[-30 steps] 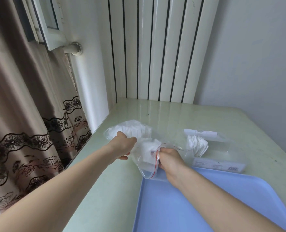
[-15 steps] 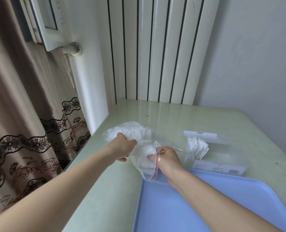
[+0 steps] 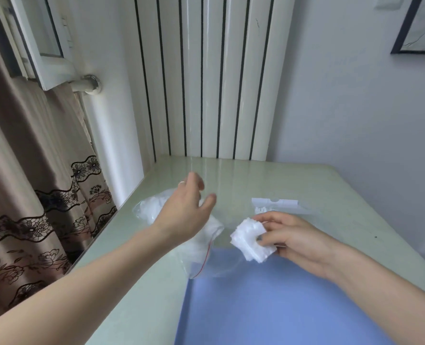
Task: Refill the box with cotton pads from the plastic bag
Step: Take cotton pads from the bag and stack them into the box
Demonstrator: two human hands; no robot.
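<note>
A clear plastic bag [image 3: 201, 247] with a red zip strip lies on the table, white cotton pads still inside it. My right hand [image 3: 293, 235] pinches a stack of white cotton pads [image 3: 252, 241] just right of the bag's mouth, above the tray's far edge. My left hand [image 3: 186, 207] hovers over the bag with its fingers spread and holds nothing. The clear box [image 3: 281, 204] with its white lid edge lies behind my right hand, partly hidden by it.
A blue tray [image 3: 268, 307] fills the near right of the pale green table [image 3: 330, 190]. A white radiator [image 3: 206, 75] stands against the back wall. A brown lace-trimmed curtain [image 3: 19, 170] hangs at the left past the table edge.
My right hand has come out of the bag with a stack of cotton pads and moved right. My left hand has let go of the bag and lifted, fingers spread.
</note>
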